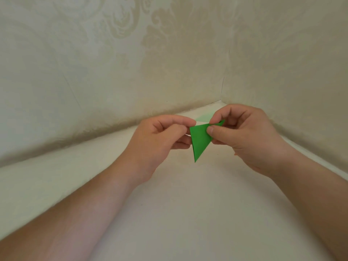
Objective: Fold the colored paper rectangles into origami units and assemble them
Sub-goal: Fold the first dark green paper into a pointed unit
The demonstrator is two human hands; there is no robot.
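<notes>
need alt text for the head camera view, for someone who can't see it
Two bare hands hold a small folded green paper triangle in the air above a pale surface, its long point aimed down. The left hand pinches its left edge and the right hand pinches its top right corner, with patterned cream walls behind.

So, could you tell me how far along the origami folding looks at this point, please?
Done: the green paper is already folded into a narrow triangle pointing down. In hand: the left hand pinches its left edge and the right hand pinches the top right corner, apparently working a flap, above the white surface. Left: no finished units or other papers show, so assembly has not visibly begun.
</notes>
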